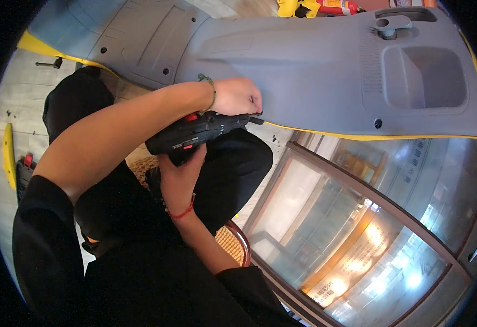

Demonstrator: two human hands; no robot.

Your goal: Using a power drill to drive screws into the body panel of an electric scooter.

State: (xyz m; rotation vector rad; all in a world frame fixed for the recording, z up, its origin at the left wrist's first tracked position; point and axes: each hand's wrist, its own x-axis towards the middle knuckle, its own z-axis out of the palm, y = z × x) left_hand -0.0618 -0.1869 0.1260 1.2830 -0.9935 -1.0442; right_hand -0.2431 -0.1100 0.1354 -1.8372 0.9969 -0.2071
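Observation:
My right hand (181, 171) is wrapped around the handle of a black cordless drill (195, 132) with red accents. The drill lies level over my lap, its front end pointing right. My left hand (238, 95) is closed at that front end, just above the chuck; what its curled fingers pinch, if anything, is hidden. Directly beyond both hands lies a large grey plastic panel (293, 73) with a yellow edge, close to the drill's tip. The panel has a deep pocket (424, 77), a grey hook-like knob (392, 24) and several dark holes.
Glass in a brown-framed cabinet (342, 218) reflects light at the right. A woven seat (230, 243) shows beneath me. On the floor at the left are a yellow strip (8, 163) and a dark tool (50, 63). A red cylinder (337, 6) lies beyond the panel.

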